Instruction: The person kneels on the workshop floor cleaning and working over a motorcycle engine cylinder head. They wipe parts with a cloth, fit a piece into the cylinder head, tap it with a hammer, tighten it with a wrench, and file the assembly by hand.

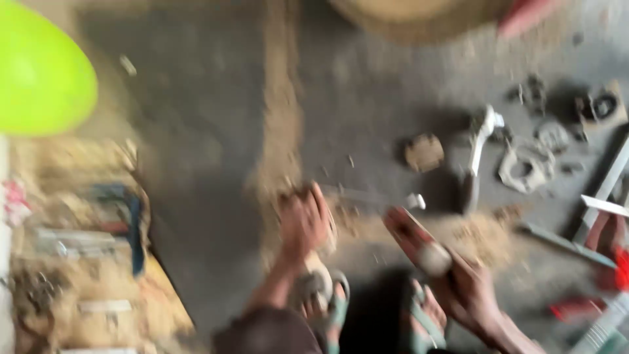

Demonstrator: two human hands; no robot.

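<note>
My right hand [468, 288] wraps a red-handled tool [414, 241] (stiff, light, I judge) at five o'clock, best gripped mid-handle; left hand [303, 223] fingers curl over sawdust [282, 131] on the floor.

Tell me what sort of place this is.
Probably a woodworking shop, seen blurred. Sawdust lies in a strip across the grey floor, a hammer and offcuts lie about, and the right hand holds a red-handled tool.

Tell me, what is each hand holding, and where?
The right hand grips a reddish stick-like tool at its lower end. The left hand is at the sawdust; too blurred to tell.
</note>
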